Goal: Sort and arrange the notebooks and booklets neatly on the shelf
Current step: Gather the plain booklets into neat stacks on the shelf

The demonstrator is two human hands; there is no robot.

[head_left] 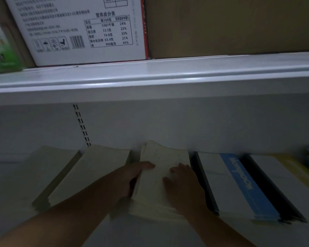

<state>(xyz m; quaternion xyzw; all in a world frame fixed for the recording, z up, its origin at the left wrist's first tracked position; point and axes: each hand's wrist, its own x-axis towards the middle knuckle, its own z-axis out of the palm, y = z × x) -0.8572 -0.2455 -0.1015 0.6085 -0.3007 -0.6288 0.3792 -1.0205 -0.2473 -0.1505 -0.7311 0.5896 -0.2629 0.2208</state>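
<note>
A: Grip? Left hand (132, 177) clamps the left edge of the cream booklet stack (161, 177); right hand (184, 188) lies flat on top, fingers spread.

B: Progress? Left of that stack, 2 beige piles (96, 173) look squared; right of it, the blue-banded notebooks (239, 184) sit askew. Roughly midway. Dim, blurred; far-right items unreadable.
</note>
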